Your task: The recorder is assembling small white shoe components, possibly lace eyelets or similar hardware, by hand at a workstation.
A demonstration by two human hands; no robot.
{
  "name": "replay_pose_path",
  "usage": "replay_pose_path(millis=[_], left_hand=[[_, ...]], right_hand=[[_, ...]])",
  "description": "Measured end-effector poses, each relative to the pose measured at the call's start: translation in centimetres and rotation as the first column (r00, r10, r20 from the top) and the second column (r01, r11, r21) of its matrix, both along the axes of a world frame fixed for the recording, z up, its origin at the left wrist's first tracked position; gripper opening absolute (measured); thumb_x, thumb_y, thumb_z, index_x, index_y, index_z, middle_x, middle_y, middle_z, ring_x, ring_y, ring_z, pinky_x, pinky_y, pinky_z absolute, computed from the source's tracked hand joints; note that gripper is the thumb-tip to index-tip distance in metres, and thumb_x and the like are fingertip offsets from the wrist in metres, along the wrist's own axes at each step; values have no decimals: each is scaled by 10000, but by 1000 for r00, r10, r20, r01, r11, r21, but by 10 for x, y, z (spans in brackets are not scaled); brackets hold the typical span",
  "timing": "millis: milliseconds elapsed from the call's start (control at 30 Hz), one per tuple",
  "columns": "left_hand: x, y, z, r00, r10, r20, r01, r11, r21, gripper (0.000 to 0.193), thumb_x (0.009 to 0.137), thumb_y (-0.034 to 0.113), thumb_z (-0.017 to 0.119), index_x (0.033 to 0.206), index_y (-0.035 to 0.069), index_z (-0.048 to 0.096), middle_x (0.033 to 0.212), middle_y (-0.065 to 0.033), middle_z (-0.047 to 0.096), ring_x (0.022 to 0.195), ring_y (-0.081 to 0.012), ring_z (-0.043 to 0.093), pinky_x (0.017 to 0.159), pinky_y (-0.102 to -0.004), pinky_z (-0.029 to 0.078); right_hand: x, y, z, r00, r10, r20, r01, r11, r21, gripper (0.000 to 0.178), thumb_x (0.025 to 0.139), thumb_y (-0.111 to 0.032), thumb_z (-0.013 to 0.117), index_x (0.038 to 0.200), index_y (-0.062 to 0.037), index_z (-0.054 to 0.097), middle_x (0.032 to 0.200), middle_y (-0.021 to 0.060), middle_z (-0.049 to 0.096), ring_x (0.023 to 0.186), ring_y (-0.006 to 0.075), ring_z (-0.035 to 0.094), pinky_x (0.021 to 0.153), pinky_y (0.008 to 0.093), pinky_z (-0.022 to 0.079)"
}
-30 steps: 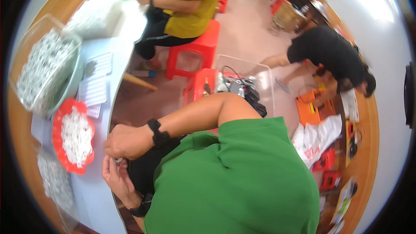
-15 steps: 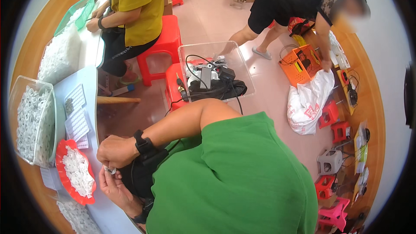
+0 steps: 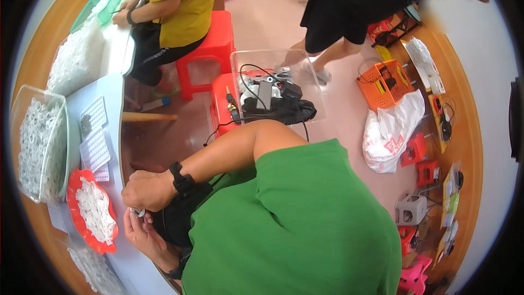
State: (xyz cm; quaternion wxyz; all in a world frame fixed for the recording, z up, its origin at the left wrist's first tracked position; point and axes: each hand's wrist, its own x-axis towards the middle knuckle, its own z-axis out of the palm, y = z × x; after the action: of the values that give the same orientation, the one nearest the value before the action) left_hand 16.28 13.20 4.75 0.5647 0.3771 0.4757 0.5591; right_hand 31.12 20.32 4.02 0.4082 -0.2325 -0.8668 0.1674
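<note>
My left hand (image 3: 146, 240) is below, palm up, with thumb and fingers pinching a small round white-and-silvery part (image 3: 138, 212). Above it my right hand (image 3: 147, 190) bends down over the same part, its fingertips closed there and mostly hidden behind the hand. Both hands are just off the table edge. Close beside them on the table lies a red scalloped dish (image 3: 74, 202) filled with small white plastic pieces (image 3: 95, 210). A black band (image 3: 182, 179) circles my right wrist.
Beyond the dish stand a clear bin (image 3: 54, 186) of white ring-like parts and white trays (image 3: 94, 150) with small wells. A worker in yellow (image 3: 183, 8) sits farther along the table. Behind are a clear box (image 3: 319, 95) with cables, an orange basket (image 3: 376, 90) and another person (image 3: 371, 5).
The person in black has risen from bending over the orange basket, and that hand has left the white sack. My hands stay nearly where they were, still pinching the small part.
</note>
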Motion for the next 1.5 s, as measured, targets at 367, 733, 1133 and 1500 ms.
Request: replay_pose_path(millis=[367, 733, 1133, 1500], left_hand=[[-12, -1, 0, 999, 52, 5, -52, 998, 31, 228, 961, 126, 483, 1088, -48, 558, 838, -36, 564, 666, -78, 470, 600, -208, 396], [11, 0, 13, 994, 101, -32, -99, 993, 64, 218, 947, 92, 493, 1081, -43, 598, 867, -35, 624, 679, -63, 552, 598, -188, 436], [-3, -16, 15, 990, 141, 30, -143, 986, 82, 206, 949, 116, 489, 1047, -12, 618, 850, -10, 594, 740, -57, 531, 643, -203, 444], [2, -21, 14, 985, 170, 15, -170, 979, 116, 210, 947, 93, 475, 1065, -12, 614, 853, -4, 583, 754, -56, 528, 650, -203, 445]], right_hand=[[-12, 2, 3, 993, 37, -112, -35, 999, 26, 152, 634, -142, 648, 672, -18, 567, 677, 149, 581, 624, 348, 596, 561, 424, 459], [0, 9, 18, 999, 45, -22, -44, 998, 36, 107, 727, -69, 596, 733, -52, 491, 675, 89, 476, 609, 278, 505, 575, 376, 382], [-12, 14, 21, 949, 152, -276, -314, 533, -786, 148, 777, 4, 682, 780, -27, 538, 724, -11, 536, 620, 40, 484, 534, 205, 394], [-11, 8, 29, 911, 63, -408, -413, 107, -905, 99, 823, -6, 645, 852, -11, 551, 777, 32, 598, 666, 59, 549, 561, 191, 453]])
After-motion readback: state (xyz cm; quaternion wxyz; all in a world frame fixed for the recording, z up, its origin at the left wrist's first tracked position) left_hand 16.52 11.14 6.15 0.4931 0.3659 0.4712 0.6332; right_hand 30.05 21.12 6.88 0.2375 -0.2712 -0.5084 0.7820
